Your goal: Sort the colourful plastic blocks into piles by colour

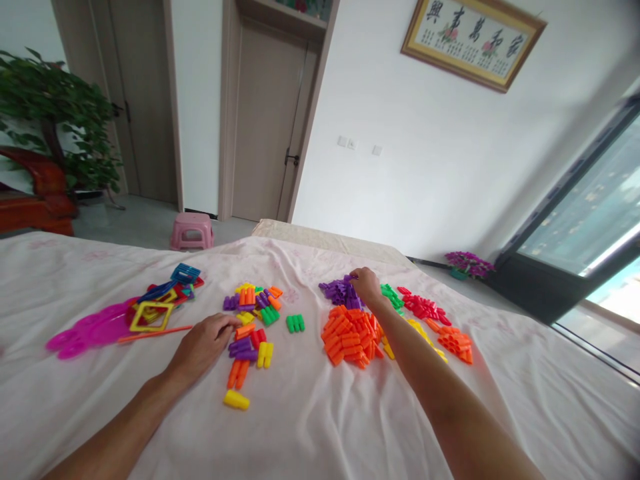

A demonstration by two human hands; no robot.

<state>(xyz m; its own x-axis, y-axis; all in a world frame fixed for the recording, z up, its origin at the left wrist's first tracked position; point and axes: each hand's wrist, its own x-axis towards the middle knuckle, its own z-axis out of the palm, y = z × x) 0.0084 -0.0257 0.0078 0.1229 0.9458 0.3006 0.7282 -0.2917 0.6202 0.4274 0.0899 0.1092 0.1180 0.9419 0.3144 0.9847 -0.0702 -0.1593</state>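
Observation:
My right hand [367, 287] is over the pile of purple plastic building pieces [343, 292], its fingers pinched down on a purple piece at the pile's right edge. My left hand [210, 337] rests on the cloth with its fingers curled together, their tips against the mixed small pile; whatever they hold is hidden. Next to those fingertips lie an orange piece [245, 331] and joined purple pieces [243, 349]. Joined yellow pieces [265, 355], orange pieces [239, 375] and a yellow piece [237, 400] lie nearer to me. Joined green pieces [295, 323] sit apart, between the hands.
A large orange pile [351, 337] lies below my right hand. Green [393, 298], red [424, 308], yellow [424, 335] and more orange pieces [455, 343] lie right of it. At left is a magenta tray [93, 330] with coloured frames [151, 316]. Beyond the cloth stands a pink stool [193, 231].

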